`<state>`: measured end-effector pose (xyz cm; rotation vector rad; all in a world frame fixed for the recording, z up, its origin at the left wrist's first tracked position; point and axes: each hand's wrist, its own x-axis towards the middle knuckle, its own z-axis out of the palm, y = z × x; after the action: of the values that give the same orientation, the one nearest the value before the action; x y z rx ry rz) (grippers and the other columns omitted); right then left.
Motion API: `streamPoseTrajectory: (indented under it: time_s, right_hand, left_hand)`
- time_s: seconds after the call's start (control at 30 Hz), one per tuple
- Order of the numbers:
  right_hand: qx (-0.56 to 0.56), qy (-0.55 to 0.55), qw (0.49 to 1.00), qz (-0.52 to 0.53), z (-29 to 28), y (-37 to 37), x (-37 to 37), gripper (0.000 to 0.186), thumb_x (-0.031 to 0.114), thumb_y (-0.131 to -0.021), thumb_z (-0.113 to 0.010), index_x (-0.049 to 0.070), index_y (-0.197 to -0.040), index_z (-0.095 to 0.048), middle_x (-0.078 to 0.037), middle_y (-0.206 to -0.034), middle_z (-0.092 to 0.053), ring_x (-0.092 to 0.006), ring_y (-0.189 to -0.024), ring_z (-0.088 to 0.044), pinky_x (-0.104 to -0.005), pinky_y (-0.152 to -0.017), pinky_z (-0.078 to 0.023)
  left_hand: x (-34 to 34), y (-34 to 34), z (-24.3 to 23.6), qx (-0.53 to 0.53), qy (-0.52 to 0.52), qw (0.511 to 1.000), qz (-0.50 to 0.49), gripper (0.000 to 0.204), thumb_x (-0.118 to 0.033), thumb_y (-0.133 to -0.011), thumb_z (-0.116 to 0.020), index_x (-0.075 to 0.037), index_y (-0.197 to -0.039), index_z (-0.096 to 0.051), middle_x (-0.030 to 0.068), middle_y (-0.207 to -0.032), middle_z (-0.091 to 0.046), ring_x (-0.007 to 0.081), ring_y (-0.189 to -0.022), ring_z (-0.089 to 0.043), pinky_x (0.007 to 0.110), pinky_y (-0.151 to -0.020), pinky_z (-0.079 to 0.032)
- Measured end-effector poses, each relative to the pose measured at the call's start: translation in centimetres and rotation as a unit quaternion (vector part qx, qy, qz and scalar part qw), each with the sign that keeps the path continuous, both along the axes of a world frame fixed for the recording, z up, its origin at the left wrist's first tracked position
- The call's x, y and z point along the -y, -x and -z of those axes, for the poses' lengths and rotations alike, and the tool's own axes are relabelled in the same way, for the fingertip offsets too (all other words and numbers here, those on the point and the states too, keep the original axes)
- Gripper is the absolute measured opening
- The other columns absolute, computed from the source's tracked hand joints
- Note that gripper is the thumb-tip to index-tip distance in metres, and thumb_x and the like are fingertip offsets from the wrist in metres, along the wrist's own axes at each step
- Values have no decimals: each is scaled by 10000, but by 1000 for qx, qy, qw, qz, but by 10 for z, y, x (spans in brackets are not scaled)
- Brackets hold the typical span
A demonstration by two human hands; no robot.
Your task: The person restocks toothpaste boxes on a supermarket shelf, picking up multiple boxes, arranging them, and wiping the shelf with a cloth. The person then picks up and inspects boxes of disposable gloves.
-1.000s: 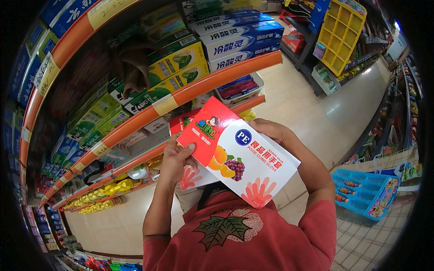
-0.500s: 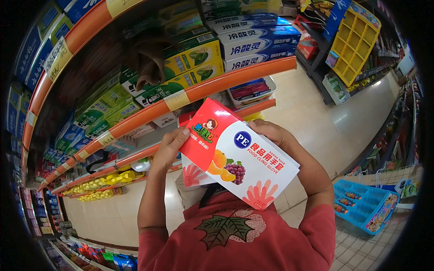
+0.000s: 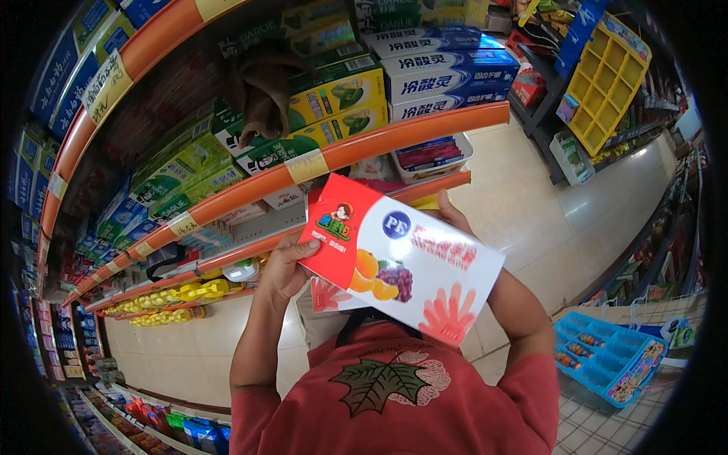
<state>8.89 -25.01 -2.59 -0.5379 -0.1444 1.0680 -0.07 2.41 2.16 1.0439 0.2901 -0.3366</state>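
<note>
A flat red-and-white glove box (image 3: 390, 258), printed with fruit and a red hand, is held up slantwise in front of my chest. Its left edge lies in the grip of my left hand (image 3: 285, 267), the thumb pressed on the red front and the fingers behind. Under it a second similar box (image 3: 327, 296) shows only a strip with a red hand print. My right hand (image 3: 457, 218) is at the upper right edge, one digit sticking up beyond the box; its other fingers are hidden behind.
Beyond the boxes runs a shelf with an orange edge (image 3: 387, 144), stacked with toothpaste boxes (image 3: 447, 72). A brown cloth (image 3: 265, 98) hangs over them. A white basket of packets (image 3: 432, 157) sits below. To the right are a yellow compartment tray (image 3: 610, 80) and a blue tray (image 3: 607, 353).
The front box has turned slightly and its face now catches glare. My right hand has slid behind its upper edge, with one digit raised. My left hand has moved a little lower.
</note>
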Motion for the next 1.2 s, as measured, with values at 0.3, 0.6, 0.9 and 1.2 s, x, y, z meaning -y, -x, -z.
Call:
streamPoseTrajectory:
  time_s: [0.3,0.6,0.9,1.2]
  right_hand:
    - [130,-253,903,321,95,53,23,515,475,-898,-244,183,-1320,-290,-83,-1372,-283,-263,-1253,-284,-525,-977,-256]
    - [55,-137,905,400,44,60,-14,464,428,-912,-245,202,-1314,-296,-62,-1382,-267,-246,-1269,-261,-493,-1001,-256]
    - [42,-117,912,392,25,72,-18,443,398,-917,-260,191,-1307,-304,-47,-1379,-268,-231,-1273,-252,-473,-1004,-275]
    - [36,-136,897,419,17,71,-1,423,368,-922,-275,180,-1299,-313,-32,-1376,-268,-217,-1278,-244,-453,-1008,-295]
  left_hand:
    - [41,25,14,15,76,993,-85,351,-218,-825,-559,51,-1038,-481,178,-867,-611,239,-597,-614,342,-531,-517]
    - [86,42,19,-40,113,993,7,416,-144,-818,-577,18,-1152,-390,111,-1027,-549,184,-806,-574,302,-606,-502]
    - [79,46,18,-57,38,995,69,506,-241,-817,-590,14,-1195,-371,107,-964,-551,153,-706,-577,259,-519,-486]
    - [-7,64,30,21,-397,909,-127,412,-327,-847,-535,12,-1080,-521,82,-743,-582,168,-600,-555,244,-523,-435]
